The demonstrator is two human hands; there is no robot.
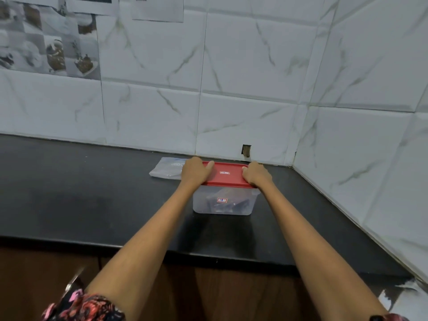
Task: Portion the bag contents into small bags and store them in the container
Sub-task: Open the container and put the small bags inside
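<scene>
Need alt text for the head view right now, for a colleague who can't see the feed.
Both hands press a red lid onto a clear plastic container on a black countertop, the left hand at the lid's left end and the right hand at its right. Dark contents show through the container wall, and a clear plastic bag lies flat beside it, against the tiled wall.

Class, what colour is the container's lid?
Red, with a small label; the lid shows best in the head view.
</scene>
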